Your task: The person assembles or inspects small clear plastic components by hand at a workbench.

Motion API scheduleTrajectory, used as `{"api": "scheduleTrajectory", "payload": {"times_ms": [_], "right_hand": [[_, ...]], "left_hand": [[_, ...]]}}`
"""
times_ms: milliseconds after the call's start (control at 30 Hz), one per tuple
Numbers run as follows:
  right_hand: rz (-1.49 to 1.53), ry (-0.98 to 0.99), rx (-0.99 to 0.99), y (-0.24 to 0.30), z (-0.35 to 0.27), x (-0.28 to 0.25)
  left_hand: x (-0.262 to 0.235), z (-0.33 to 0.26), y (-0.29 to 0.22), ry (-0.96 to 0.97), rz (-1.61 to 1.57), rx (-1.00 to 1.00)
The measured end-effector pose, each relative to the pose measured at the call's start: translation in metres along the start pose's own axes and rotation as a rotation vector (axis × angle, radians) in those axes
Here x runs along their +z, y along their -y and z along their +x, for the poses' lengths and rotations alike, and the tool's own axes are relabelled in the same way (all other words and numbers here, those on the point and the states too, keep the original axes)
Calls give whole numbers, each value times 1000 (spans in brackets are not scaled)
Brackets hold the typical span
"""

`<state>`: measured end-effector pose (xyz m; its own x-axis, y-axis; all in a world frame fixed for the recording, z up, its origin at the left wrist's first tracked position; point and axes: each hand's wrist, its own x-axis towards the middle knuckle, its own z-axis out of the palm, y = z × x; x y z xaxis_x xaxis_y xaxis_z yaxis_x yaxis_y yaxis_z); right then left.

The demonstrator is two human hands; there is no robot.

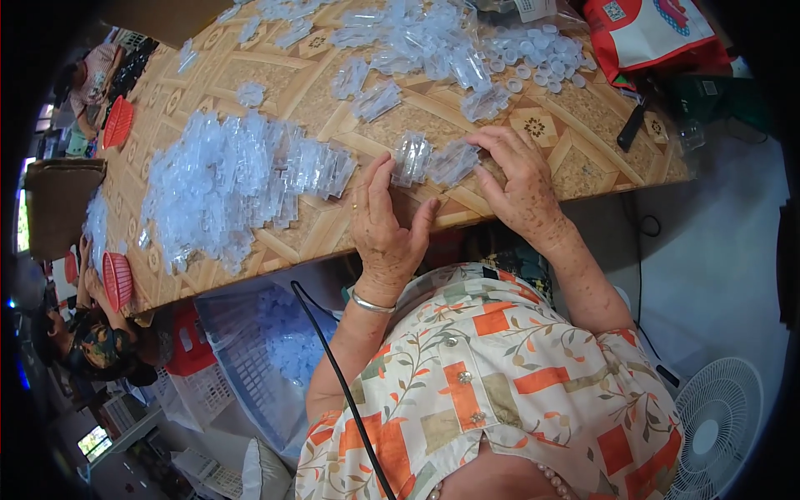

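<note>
Two small bundles of clear plastic tubes lie side by side near the table's front edge. The left bundle (411, 159) stands beside the fingertips of my left hand (386, 221), whose thumb is spread away from the fingers. At the right bundle (452, 163), my right hand (523, 185) has its fingertips and thumb apart around the right end, touching or almost touching it. Neither hand lifts anything. Left of my hands spreads a large heap of similar clear plastic pieces (225, 179), with a neater row of tubes (321, 169) at its right end.
Small round clear caps (546, 58) and more clear pieces (417, 37) cover the table's far side. A dark-handled tool (632, 127) and a red-and-white bag (654, 37) lie right. Below is a blue crate (250, 350); people work at left near red baskets (117, 281). A white fan (708, 433) stands lower right.
</note>
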<state>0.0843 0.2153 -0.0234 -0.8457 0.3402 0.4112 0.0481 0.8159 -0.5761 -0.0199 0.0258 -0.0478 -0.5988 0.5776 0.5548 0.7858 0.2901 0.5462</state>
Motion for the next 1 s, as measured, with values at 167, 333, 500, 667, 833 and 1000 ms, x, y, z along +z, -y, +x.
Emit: {"api": "scheduleTrajectory", "payload": {"times_ms": [167,333,500,667,833,1000], "right_hand": [[24,-18,-57,-2,10,8],[66,-9,-57,3,18,24],[36,-4,-137,8,14,15],[-13,51,-88,13,7,8],[21,78,-66,16,8,5],[89,139,-101,23,8,-2]], "left_hand": [[0,0,1,37,-11,-14],[-7,7,-7,51,61,-4],[-7,6,-9,128,-4,46],[-12,5,-13,167,1,22],[-12,11,-15,167,37,25],[-11,9,-12,117,-16,19]]}}
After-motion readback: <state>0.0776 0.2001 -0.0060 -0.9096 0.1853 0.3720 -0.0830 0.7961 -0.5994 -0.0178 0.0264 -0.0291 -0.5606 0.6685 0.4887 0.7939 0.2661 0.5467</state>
